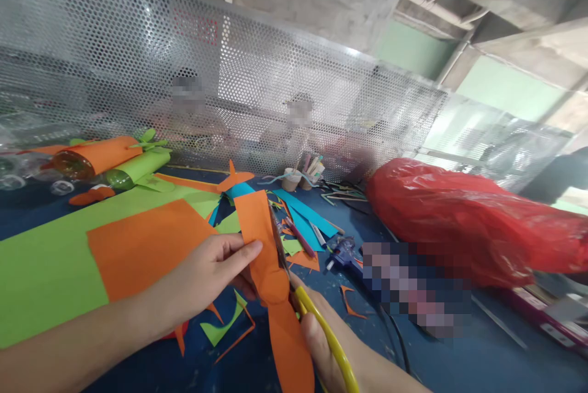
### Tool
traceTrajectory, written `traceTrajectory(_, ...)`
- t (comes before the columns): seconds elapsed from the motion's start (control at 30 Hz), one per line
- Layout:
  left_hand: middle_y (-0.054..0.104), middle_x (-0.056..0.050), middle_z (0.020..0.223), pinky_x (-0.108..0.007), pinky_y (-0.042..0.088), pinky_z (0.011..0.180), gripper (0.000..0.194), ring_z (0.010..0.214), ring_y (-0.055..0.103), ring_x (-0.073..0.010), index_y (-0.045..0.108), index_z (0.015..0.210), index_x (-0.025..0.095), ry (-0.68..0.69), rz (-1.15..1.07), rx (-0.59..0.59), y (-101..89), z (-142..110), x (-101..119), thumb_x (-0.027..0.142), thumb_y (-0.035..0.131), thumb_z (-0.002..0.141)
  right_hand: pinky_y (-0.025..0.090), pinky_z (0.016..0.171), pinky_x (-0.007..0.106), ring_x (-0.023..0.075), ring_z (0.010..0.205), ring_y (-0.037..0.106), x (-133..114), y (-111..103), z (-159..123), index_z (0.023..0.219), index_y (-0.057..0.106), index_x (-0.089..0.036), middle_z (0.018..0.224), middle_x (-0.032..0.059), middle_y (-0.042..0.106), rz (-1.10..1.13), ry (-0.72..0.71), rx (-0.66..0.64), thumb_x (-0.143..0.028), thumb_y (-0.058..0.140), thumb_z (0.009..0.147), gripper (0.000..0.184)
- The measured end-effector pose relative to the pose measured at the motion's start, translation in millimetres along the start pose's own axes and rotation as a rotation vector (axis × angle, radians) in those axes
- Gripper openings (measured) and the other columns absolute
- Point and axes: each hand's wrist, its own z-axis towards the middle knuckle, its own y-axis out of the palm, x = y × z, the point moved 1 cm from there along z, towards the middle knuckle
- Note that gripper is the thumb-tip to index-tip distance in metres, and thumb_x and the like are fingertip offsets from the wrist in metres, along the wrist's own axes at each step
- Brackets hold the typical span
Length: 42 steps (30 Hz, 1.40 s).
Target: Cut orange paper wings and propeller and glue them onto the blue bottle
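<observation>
Between thumb and fingers, my left hand (229, 261) pinches a long strip of orange paper (253, 215). The strip's lower part is cut into a rounded, petal-like shape that hangs down toward me. My right hand (316, 325) grips a pair of scissors (307, 307) with yellow handles. Their dark blades run up along the right edge of the orange strip, near the narrow waist of the shape. Orange and green paper scraps (225, 322) lie on the blue table (151, 362) below.
Green (46, 258) and orange sheets (151, 246) cover the left side. Paper-wrapped plastic bottles (105, 157) lie behind them. A blue glue gun (346, 258), cups of pens (291, 180) and a red plastic bag (459, 221) are right. Behind stands a perforated metal screen (257, 87), people beyond.
</observation>
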Motion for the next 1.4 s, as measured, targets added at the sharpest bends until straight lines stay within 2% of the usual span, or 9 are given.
traceTrajectory(0.13,0.070,0.002,0.068,-0.024,0.052,0.065,0.035,0.062,0.068,-0.0137,0.067,0.072,0.019,-0.008,-0.033,-0.005,0.1,-0.6,-2.1,0.050,0.058,0.086,0.052,0.061,0.029,0.0210,0.066,0.061,-0.2,1.2,2.2,0.125,0.050,-0.012,0.084,0.0109,0.067,0.075,0.007,-0.002,-0.069,0.015,0.092,0.075)
traceTrajectory(0.3,0.070,0.002,0.068,-0.025,0.053,0.066,0.031,0.064,0.068,-0.0145,0.066,0.073,0.020,-0.037,-0.079,0.015,1.7,-3.1,3.1,0.049,0.061,0.084,0.052,0.061,0.029,0.0239,0.074,0.063,-0.7,2.6,-2.2,0.115,0.056,-0.014,0.084,0.0113,0.067,0.029,0.056,0.056,-0.069,0.016,0.092,0.072)
traceTrajectory(0.53,0.071,0.000,0.072,-0.028,0.054,0.070,0.027,0.069,0.068,-0.0171,0.068,0.073,0.021,-0.048,-0.121,0.037,3.3,-3.2,9.1,0.048,0.067,0.078,0.052,0.067,0.030,0.0235,0.079,0.062,-6.9,-0.3,1.0,0.120,0.052,-0.016,0.092,0.0118,0.065,0.105,0.048,0.041,-0.068,0.021,0.093,0.067)
traceTrajectory(0.77,0.069,0.001,0.068,-0.027,0.054,0.067,0.027,0.067,0.067,-0.0166,0.067,0.068,0.022,-0.053,-0.160,0.042,3.6,-2.4,9.8,0.048,0.070,0.074,0.051,0.063,0.032,0.0219,0.066,0.059,-0.4,-0.7,3.7,0.111,0.054,-0.015,0.059,0.0017,0.053,0.111,0.065,-0.018,-0.073,0.020,0.090,0.070)
traceTrajectory(0.87,0.071,0.000,0.068,-0.028,0.054,0.068,0.027,0.068,0.067,-0.0177,0.067,0.070,0.021,-0.070,-0.159,0.067,3.4,-2.8,10.0,0.047,0.070,0.075,0.050,0.058,0.030,0.0210,0.060,0.057,1.5,-0.8,2.9,0.106,0.055,-0.017,0.053,-0.0002,0.050,0.098,0.080,-0.008,-0.074,0.019,0.088,0.070)
traceTrajectory(1.0,0.074,-0.002,0.076,-0.030,0.054,0.076,0.026,0.076,0.070,-0.0200,0.068,0.072,0.021,-0.096,-0.173,0.098,1.2,-1.3,7.7,0.047,0.071,0.074,0.048,0.053,0.027,0.0178,0.057,0.054,2.1,-2.2,3.2,0.095,0.056,-0.018,0.055,-0.0009,0.050,0.085,0.074,-0.002,-0.074,0.020,0.089,0.067)
traceTrajectory(1.17,0.075,-0.002,0.084,-0.033,0.052,0.082,0.025,0.086,0.069,-0.0223,0.068,0.082,0.021,-0.098,-0.173,0.137,-4.8,1.3,2.3,0.045,0.068,0.079,0.048,0.056,0.027,0.0171,0.060,0.053,4.2,-3.5,2.7,0.085,0.053,-0.019,0.059,-0.0007,0.049,0.072,0.086,0.004,-0.074,0.020,0.089,0.063)
traceTrajectory(1.4,0.074,0.001,0.076,-0.028,0.052,0.076,0.020,0.078,0.069,-0.0177,0.069,0.076,0.022,-0.076,-0.279,0.041,-4.8,1.5,3.7,0.041,0.068,0.081,0.046,0.056,0.027,0.0165,0.061,0.050,4.8,-3.3,1.7,0.085,0.049,-0.020,0.064,-0.0004,0.048,0.081,0.078,0.005,-0.073,0.021,0.090,0.060)
